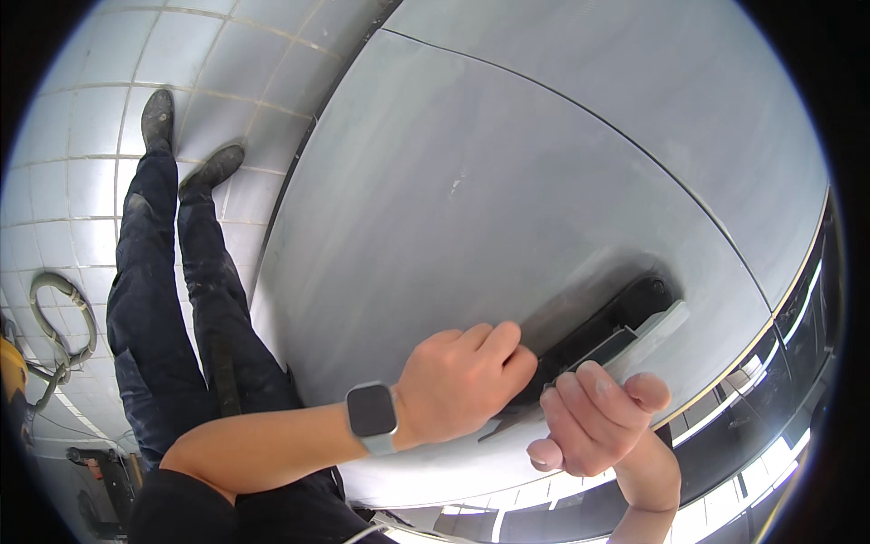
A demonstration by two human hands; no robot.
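A car door (426, 181) in dull grey stands in front of me, with a pale scuff near its middle. Its door handle (648, 335) has a grey outer bar tilted away from a black mount in the recess. My left hand (462, 381), a watch (372, 410) on its wrist, is closed beside the handle's near end, fingertips hidden. My right hand (598, 417) is in front of the bar, its fingers curled and its thumb apart from them. What either hand holds, if anything, is hidden.
A panel seam (580, 104) separates the door from the neighbouring grey panel (725, 109). Dark trim and reflective glass (725, 435) run along the right. On the tiled floor (91, 127) at left lie a coiled hose (63, 308) and dark equipment (100, 490). My legs (149, 299) stand beside the door.
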